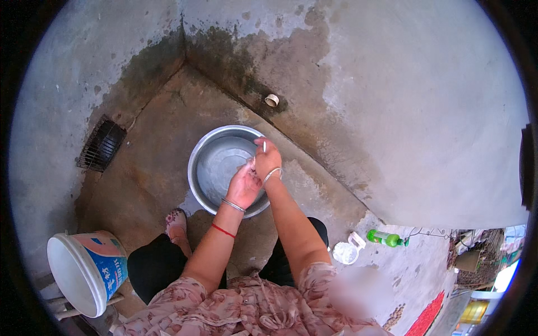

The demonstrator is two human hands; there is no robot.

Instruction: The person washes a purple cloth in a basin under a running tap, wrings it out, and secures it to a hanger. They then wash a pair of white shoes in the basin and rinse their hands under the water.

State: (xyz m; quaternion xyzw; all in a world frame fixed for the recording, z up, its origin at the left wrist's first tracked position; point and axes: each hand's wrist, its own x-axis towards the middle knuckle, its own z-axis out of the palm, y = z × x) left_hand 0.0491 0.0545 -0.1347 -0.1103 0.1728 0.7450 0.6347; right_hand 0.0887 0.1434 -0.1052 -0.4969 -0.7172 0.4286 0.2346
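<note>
A round metal basin (194, 180) stands on the concrete floor in front of me. Over its right side, my left hand (243, 185) is turned partly palm up, a metal bangle and a red string on its wrist and forearm. Its fingertips meet my right hand (268, 158), which is curled above the basin's right rim and wears a bangle too. A small thin white object (264, 146) shows between the fingers of my right hand; its kind cannot be told. Something small may lie between the two hands, but the fingers hide it.
A white plastic bucket (75, 273) lies tilted at lower left. A metal grate (101, 145) covers a wall opening; a pipe end (272, 100) sticks out of the wall. To the right are a white plastic container (345, 253) and a green bottle (384, 238). Walls meet beyond the basin.
</note>
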